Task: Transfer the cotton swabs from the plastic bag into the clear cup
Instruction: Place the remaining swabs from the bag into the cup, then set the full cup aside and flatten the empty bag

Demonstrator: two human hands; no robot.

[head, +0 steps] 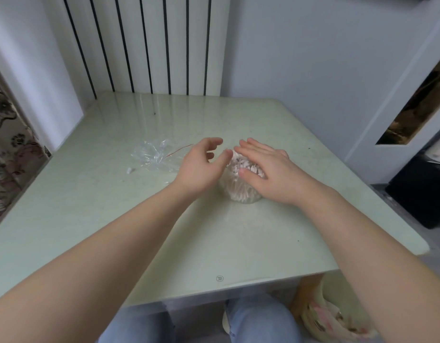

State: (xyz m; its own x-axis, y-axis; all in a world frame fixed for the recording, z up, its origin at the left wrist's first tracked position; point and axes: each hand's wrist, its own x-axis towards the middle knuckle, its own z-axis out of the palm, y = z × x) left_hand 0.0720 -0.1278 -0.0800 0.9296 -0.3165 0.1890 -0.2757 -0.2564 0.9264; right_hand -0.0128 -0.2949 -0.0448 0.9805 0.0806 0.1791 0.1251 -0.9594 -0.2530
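A clear cup (241, 193) stands upright near the middle of the pale green table (139, 231), packed with cotton swabs (243, 167) whose white tips show at its mouth. My right hand (268, 169) hovers flat over the cup's top, fingers straight, and hides its right side. My left hand (201, 164) is just left of the cup, fingers relaxed and spread, holding nothing. The crumpled clear plastic bag (155, 157) lies on the table to the left, with a thin red tie (179, 151) by it.
A small white scrap (130, 170) lies left of the bag. A white radiator (144, 45) stands behind the table's far edge. A patterned curtain (8, 144) hangs at left, and a black box (422, 189) sits on the floor at right.
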